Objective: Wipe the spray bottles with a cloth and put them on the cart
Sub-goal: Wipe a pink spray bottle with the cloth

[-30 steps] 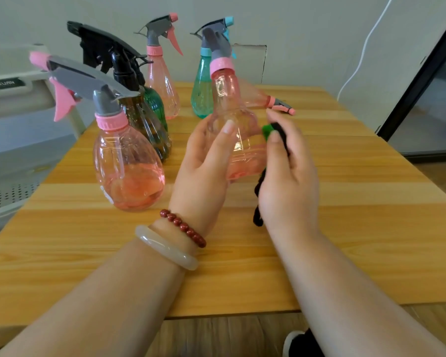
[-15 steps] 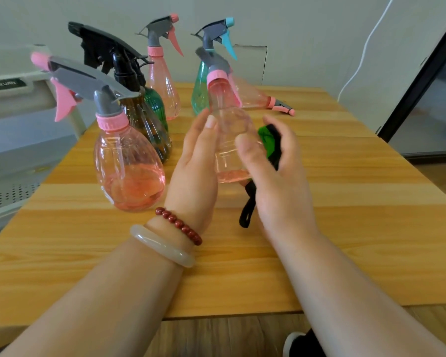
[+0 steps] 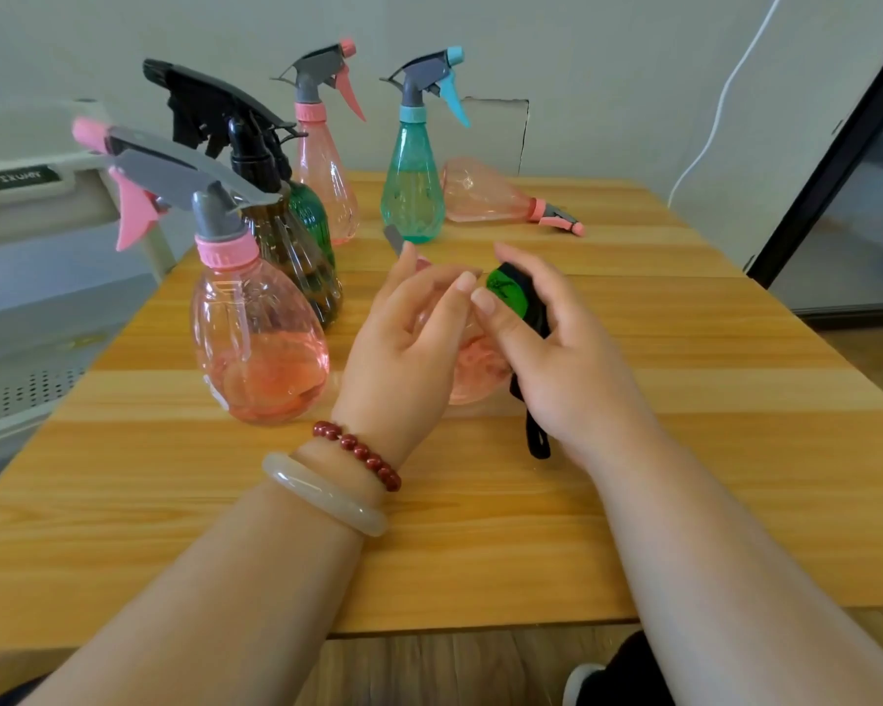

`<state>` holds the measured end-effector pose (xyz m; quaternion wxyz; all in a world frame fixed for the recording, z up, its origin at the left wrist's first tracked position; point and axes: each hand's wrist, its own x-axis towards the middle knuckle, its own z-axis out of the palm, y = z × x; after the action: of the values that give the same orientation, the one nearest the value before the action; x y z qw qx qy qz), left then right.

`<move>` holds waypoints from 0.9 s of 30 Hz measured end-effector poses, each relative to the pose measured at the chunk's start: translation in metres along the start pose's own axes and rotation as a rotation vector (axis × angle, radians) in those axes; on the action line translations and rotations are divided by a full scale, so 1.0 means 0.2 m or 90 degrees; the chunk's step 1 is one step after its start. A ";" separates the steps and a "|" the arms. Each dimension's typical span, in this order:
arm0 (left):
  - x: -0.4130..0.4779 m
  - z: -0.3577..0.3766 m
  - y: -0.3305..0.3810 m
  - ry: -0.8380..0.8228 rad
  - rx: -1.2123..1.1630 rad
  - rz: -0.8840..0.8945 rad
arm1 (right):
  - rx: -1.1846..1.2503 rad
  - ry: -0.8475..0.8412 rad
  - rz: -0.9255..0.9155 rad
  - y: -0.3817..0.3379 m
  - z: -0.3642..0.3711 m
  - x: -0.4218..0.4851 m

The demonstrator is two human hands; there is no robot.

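Head view: the held bottle is tilted between both hands, just over the counter. The left hand curls round it. The right hand grips a green-and-black cloth against its side, so wiping looks under way. The cart, far left of it, shows no bottle, so all seven likely remain.

Left of the held bottle, the near pink bottle is about half full of pink liquid. Beyond are the brown bottle, green bottle, far pink bottle, teal bottle and lying bottle, contents unclear.
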<state>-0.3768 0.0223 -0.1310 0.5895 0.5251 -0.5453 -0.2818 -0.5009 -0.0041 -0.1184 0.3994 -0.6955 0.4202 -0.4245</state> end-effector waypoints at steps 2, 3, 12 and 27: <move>0.00 0.01 0.00 -0.011 0.050 -0.012 | -0.049 -0.019 0.010 -0.01 -0.02 0.01; 0.00 0.01 -0.01 -0.014 0.080 -0.013 | -0.064 -0.015 0.027 0.00 -0.03 0.01; 0.01 -0.02 -0.04 -0.082 0.253 -0.054 | -0.022 0.109 0.146 0.04 -0.06 0.04; 0.18 -0.10 -0.05 -0.167 0.538 0.218 | 0.088 0.165 0.158 0.09 -0.08 -0.01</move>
<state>-0.3464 -0.0061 -0.1241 0.2884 0.5813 -0.7608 0.0020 -0.5209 -0.0104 -0.1301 0.4382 -0.5488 0.5203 -0.4859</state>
